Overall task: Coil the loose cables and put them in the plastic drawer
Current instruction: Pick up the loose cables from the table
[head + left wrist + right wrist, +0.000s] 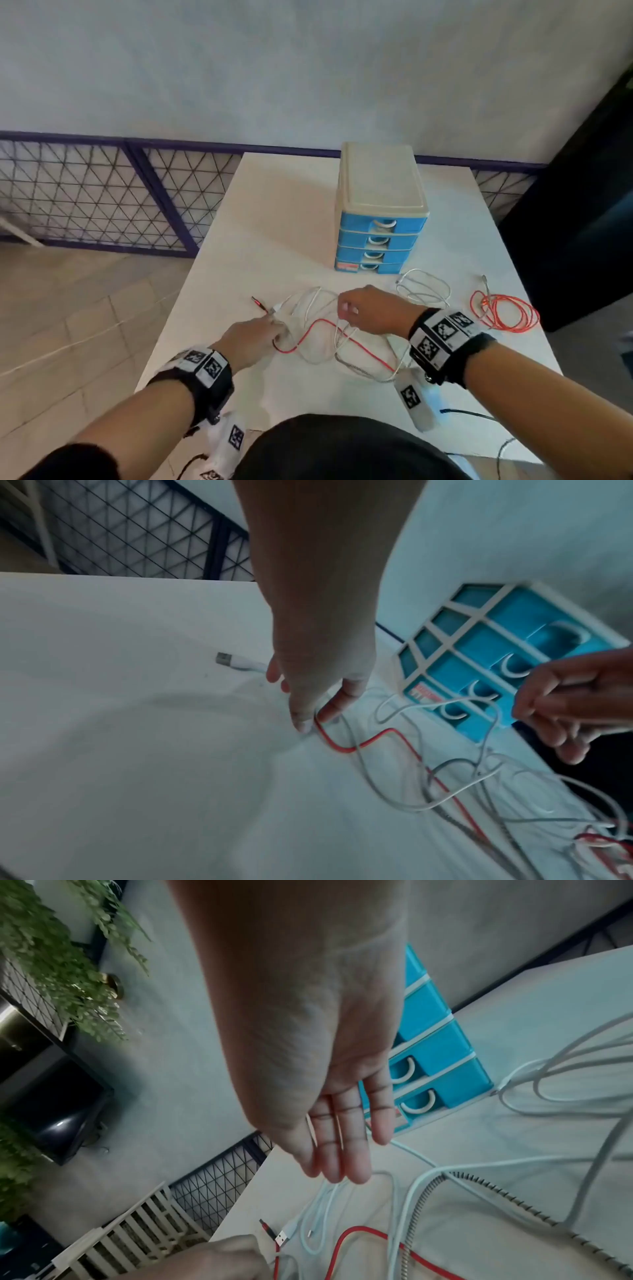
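A red cable (322, 322) and several white cables (308, 305) lie tangled on the white table (274, 212). My left hand (316, 718) pinches the red cable (377, 737) between thumb and forefinger, down at the table top. My right hand (346, 310) hovers just right of it over the tangle. Its fingers (342, 1150) are nearly straight and hold nothing I can see, though a white cable loop (493, 710) rises close to them. The blue plastic drawer unit (376, 236) stands behind the cables with all its drawers pushed in.
A loose white cable (424, 287) and an orange cable (503, 313) lie at the right of the table. A white USB plug (226, 660) rests left of my left hand. A black wire fence (85, 192) runs beyond the table's left edge, and a dark panel (582, 205) stands to the right.
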Demonstrator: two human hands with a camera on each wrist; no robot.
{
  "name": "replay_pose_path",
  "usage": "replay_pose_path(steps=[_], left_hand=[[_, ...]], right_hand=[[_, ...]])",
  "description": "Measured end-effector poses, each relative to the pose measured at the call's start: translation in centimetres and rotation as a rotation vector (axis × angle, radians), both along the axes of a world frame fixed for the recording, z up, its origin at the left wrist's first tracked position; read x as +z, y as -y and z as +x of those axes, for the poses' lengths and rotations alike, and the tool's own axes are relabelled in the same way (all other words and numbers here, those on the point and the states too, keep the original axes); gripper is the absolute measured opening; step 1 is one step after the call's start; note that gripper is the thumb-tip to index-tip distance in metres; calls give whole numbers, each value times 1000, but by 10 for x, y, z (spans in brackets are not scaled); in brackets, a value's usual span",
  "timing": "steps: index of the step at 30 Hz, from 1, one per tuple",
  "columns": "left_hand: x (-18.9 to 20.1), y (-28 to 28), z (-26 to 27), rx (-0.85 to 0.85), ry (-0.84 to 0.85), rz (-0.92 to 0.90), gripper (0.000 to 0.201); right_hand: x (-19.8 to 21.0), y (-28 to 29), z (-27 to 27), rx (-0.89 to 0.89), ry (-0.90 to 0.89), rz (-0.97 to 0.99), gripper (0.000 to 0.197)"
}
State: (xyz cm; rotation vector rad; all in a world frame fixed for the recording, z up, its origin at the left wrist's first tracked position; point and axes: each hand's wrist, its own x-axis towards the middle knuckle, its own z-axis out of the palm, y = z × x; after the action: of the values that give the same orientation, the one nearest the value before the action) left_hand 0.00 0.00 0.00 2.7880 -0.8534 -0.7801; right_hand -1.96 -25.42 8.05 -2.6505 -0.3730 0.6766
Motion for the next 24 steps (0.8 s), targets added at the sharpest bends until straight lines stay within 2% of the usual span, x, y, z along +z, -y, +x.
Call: replay_pose_path(steps=[4,5,7,9,11,14,16,18,21,24], left_hand=[[-12,-4,-3,-103,133,111,9],[-12,-4,-1,-121,152,90,10],[0,2,4,-76,132,-80,13],[23,11,9,89,-10,-394,1],[43,22,16,205,-161,-676,15],[68,38,25,264,-265,-874,19],[80,44,29,322,-314,-898,13],[83,43,32,373,-414,-859,8],[77,31,34,377,-563,-751,20],[75,17,38,264,-497,-634,23]], right_hand=[[-5,-10,6,-12,-30,53,21],[-8,-11,8,-10,-35,68,21],[-12,-13,13,-48,-26,134,21],[-14,-18,20,-114,-24,244,23],[-11,-27,25,-153,-42,384,29],[-1,-38,29,-193,-108,565,43],[6,-41,33,-184,-92,480,48],[11,-38,38,-147,-2,358,50],[18,-24,44,-137,71,355,42],[23,-4,45,-218,76,374,39]])
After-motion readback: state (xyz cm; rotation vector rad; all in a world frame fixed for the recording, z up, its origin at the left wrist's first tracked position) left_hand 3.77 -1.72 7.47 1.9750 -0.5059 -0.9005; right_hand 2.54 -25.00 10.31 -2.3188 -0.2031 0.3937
